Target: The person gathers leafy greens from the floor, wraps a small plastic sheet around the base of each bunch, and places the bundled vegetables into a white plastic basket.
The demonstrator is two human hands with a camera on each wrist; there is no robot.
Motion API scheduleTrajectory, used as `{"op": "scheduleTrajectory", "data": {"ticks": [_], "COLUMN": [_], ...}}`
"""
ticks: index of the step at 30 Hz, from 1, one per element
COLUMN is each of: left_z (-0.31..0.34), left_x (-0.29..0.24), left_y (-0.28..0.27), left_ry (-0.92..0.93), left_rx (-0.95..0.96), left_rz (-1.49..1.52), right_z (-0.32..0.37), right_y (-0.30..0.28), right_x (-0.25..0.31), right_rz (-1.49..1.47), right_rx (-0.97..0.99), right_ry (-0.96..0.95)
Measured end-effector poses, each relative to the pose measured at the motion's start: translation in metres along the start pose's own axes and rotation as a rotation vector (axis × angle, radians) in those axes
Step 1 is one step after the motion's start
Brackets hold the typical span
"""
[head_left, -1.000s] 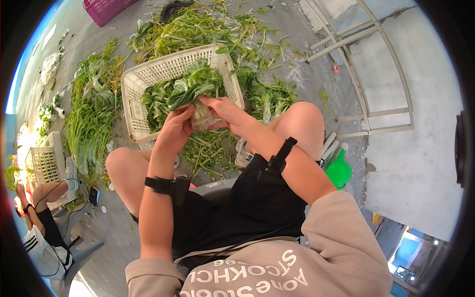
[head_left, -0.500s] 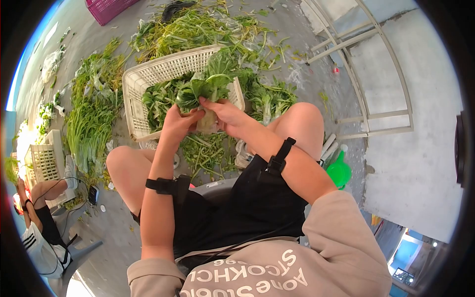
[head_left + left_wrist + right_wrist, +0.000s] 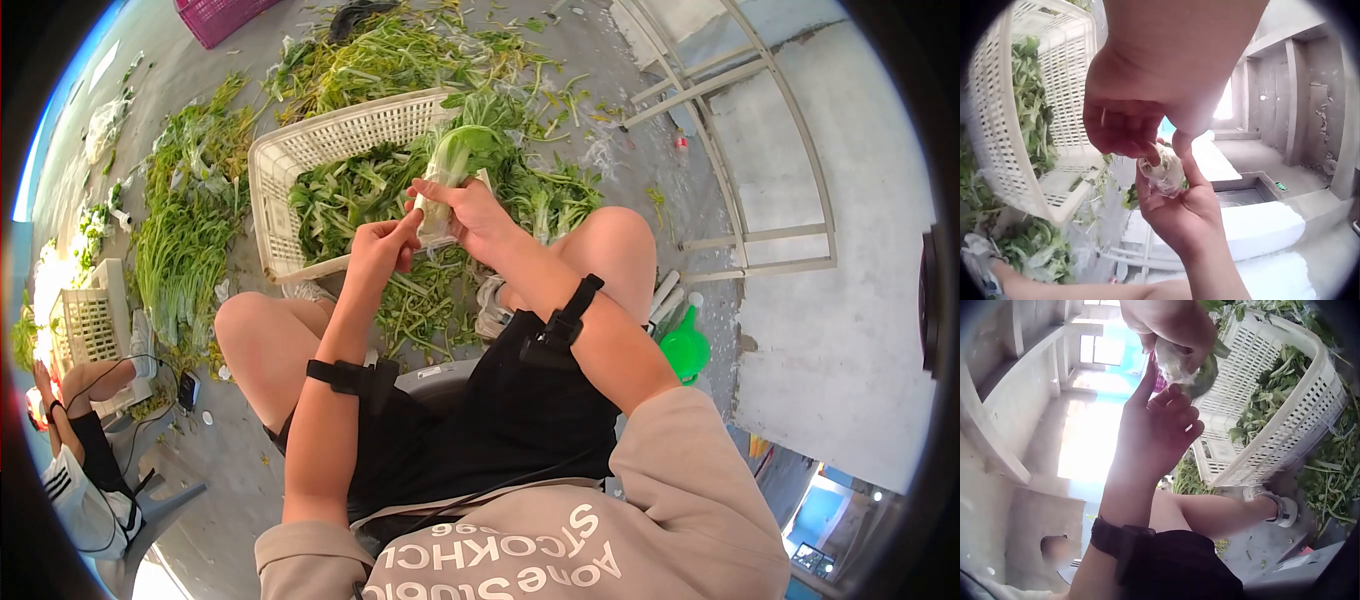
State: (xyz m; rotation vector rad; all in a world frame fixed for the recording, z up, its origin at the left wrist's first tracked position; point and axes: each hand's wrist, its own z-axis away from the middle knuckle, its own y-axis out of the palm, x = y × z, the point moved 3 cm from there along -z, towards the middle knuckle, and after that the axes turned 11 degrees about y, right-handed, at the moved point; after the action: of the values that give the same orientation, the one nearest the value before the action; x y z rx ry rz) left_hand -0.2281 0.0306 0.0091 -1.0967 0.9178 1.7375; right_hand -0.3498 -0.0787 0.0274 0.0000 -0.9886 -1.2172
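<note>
A head of leafy greens (image 3: 459, 150) with a pale stalk end in clear plastic film tilts over the right side of the white crate (image 3: 345, 127). My right hand (image 3: 478, 218) grips its stalk, thumb across the near face. At the stalk's lower left side, my left hand (image 3: 385, 246) has curled fingers, and its thumb and forefinger pinch the stalk end. The left wrist view shows the butt (image 3: 1163, 164) between both hands' fingertips. Crinkled film (image 3: 1174, 361) covers it in the right wrist view. Loose greens (image 3: 350, 190) fill the crate's bottom.
Long heaps of greens (image 3: 190, 225) lie on the floor left of and behind the crate, with more leaves (image 3: 560, 190) at its right. A green scoop (image 3: 686, 345) lies by my right knee. A metal frame (image 3: 745, 150) leans at the right. Another person (image 3: 95, 455) sits at far left.
The greens have swung from over the crate to its right side, leaves turning away to the right. My right hand moved with them; the left hand shifted right and now holds only the stalk's edge.
</note>
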Motion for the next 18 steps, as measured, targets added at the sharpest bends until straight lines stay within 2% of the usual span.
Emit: {"op": "scheduleTrajectory", "data": {"ticks": [5, 7, 13, 18], "left_z": [0.002, 0.002, 0.004, 0.004], "left_x": [0.005, 0.007, 0.01, 0.01], "left_y": [0.006, 0.007, 0.01, 0.009], "left_ry": [-0.01, 0.036, 0.022, 0.006], "left_rx": [-0.018, -0.007, -0.06, -0.033], "left_rz": [0.043, 0.057, 0.264, 0.329], "right_z": [0.0, 0.0, -0.003, -0.001], "right_y": [0.001, 0.002, 0.0, -0.002], "right_x": [-0.001, -0.002, -0.001, 0.001], "right_rz": [0.112, 0.052, -0.027, -0.104], "right_rx": [-0.033, -0.103, -0.081, -0.037], "right_ry": [-0.025, -0.055, -0.08, -0.066]}}
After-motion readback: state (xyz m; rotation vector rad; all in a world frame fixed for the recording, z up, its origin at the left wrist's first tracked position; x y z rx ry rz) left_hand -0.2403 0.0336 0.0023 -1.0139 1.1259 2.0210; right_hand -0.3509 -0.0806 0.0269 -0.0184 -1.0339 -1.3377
